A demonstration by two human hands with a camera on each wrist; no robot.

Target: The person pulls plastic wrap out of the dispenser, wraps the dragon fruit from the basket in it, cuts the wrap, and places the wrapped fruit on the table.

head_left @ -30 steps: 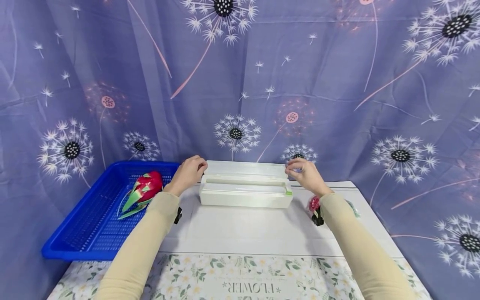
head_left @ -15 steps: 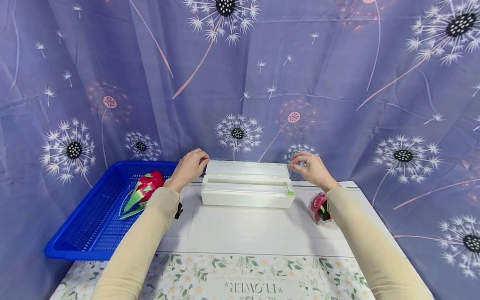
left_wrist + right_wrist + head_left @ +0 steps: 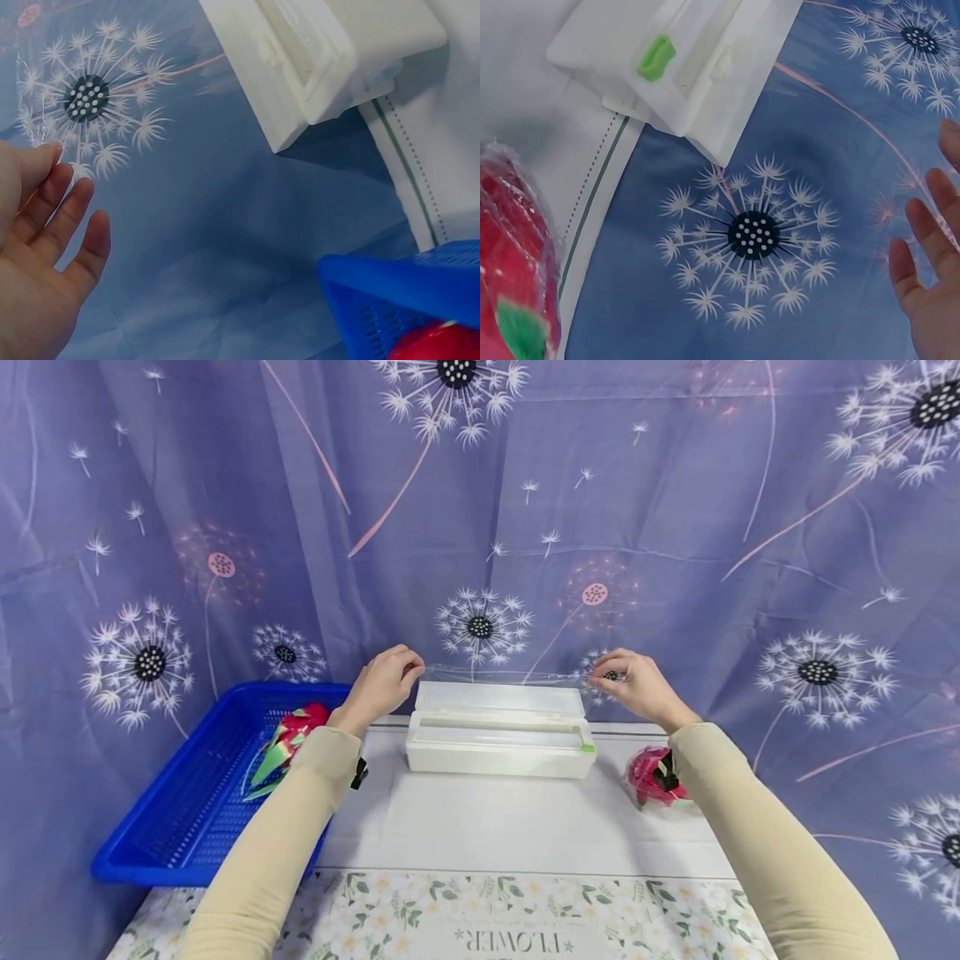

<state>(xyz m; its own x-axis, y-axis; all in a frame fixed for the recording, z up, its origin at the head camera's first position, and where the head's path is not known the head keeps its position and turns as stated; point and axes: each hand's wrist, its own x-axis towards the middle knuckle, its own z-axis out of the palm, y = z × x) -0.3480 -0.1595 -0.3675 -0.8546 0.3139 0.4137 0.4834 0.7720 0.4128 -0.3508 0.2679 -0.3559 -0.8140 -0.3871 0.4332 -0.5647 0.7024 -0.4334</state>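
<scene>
A white cling film dispenser box [image 3: 501,758] stands on the table with its lid [image 3: 498,697] raised at the back and a green cutter slider [image 3: 658,58] at its right end. Above the lid, a sheet of clear cling film [image 3: 510,675] stretches between both hands. My left hand [image 3: 384,685] pinches the film's left corner between thumb and index finger, the other fingers loosely bent [image 3: 52,247]. At the opposite corner, my right hand [image 3: 637,683] pinches the film; its thumb side falls outside the right wrist view.
To the left, a blue basket [image 3: 161,870] holds a red dragon fruit [image 3: 296,735] with green leaf tips. A dragon fruit wrapped in clear plastic [image 3: 648,777] lies right of the box, partly behind the right sleeve. A purple dandelion-print curtain [image 3: 675,527] hangs behind.
Both hands have risen above the lid and drawn the cling film up with them. The right hand has also shifted slightly right, and more of the wrapped dragon fruit shows.
</scene>
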